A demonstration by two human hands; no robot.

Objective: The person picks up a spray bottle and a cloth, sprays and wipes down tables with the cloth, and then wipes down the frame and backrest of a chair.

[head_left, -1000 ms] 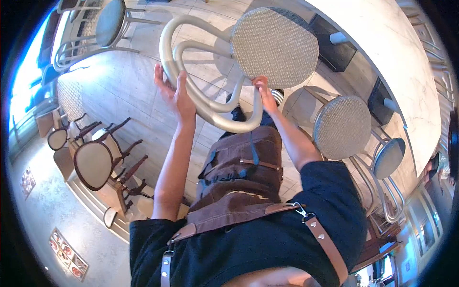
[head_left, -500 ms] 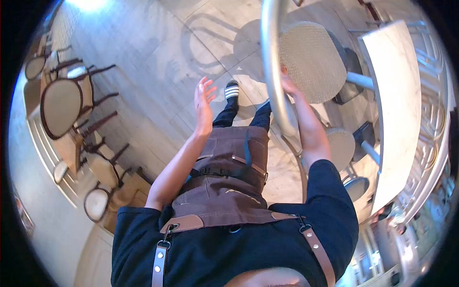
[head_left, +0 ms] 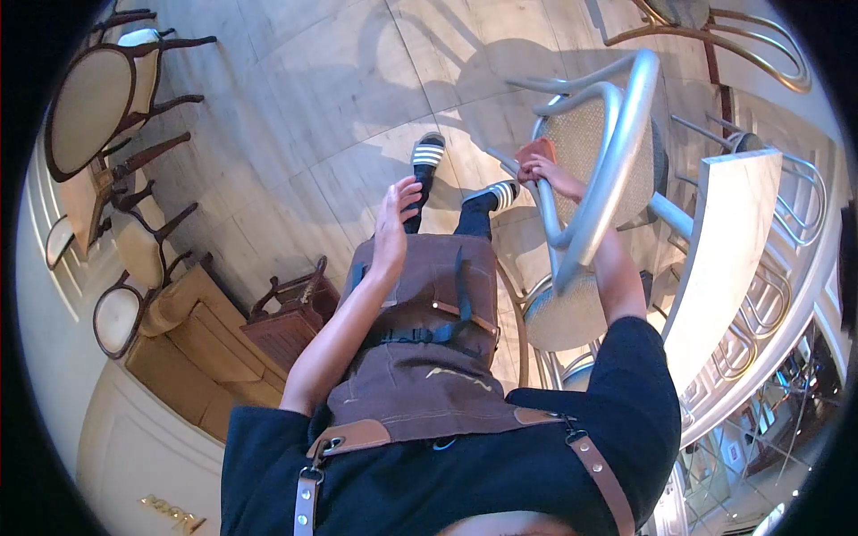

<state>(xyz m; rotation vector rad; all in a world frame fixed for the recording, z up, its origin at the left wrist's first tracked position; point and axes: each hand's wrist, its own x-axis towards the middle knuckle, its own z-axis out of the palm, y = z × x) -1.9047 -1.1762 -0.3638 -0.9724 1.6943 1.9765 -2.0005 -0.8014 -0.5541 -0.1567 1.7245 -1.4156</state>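
Observation:
In the head view my right hand (head_left: 552, 176) holds a flat reddish-pink piece (head_left: 537, 152), a cloth or sponge; I cannot tell which. It is at the silver tube frame of a metal chair (head_left: 645, 98), and my forearm passes behind the chair's bent hoops. The chair's woven beige seat (head_left: 572, 134) lies just beyond the hand. My left hand (head_left: 393, 223) is held in the air over my brown apron (head_left: 420, 268), fingers stretched out, with nothing in it.
A white marble-look tabletop (head_left: 728, 250) stands at right, with more metal chairs (head_left: 563, 317) near it. Wooden chairs with cream backs (head_left: 94, 112), a brown sofa (head_left: 201, 344) and a dark wooden piece (head_left: 290, 322) are at left. Another chair (head_left: 715, 31) is top right.
My view has shifted, bringing the sofa into sight. The chair's hoops appear tilted further right, and my right hand with the reddish piece now shows clearly. My left hand stays open.

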